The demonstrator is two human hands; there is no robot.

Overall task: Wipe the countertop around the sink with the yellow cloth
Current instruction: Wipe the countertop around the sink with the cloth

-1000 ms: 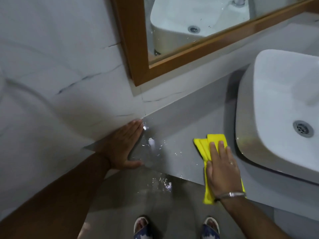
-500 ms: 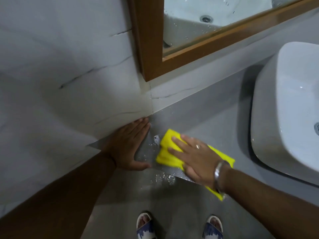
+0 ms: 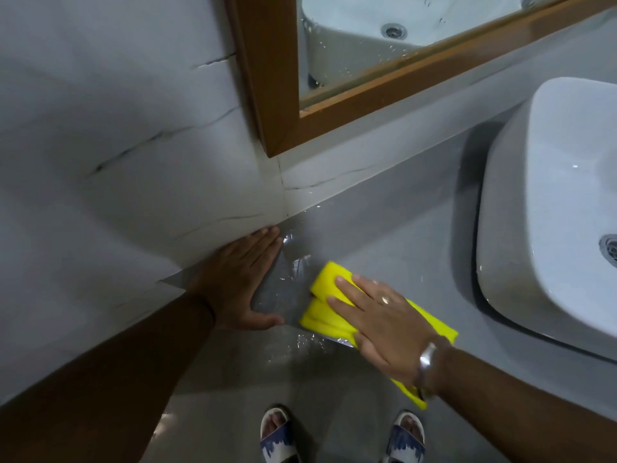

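beside sink (image 3: 551, 228) | right hand (image 3: 384, 315) flat on yellow cloth (image 3: 325, 295) | left hand (image 3: 240, 279) flat, blocking corner

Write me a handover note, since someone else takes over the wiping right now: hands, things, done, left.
Right hand: flat, pressing the yellow cloth on the countertop, left of the sink.
Left hand: flat, empty, braced at the wall corner.
Done: cannot tell which parts are already wiped.
Left: water drops between the hands and at the front edge; likely the rest around the sink too.
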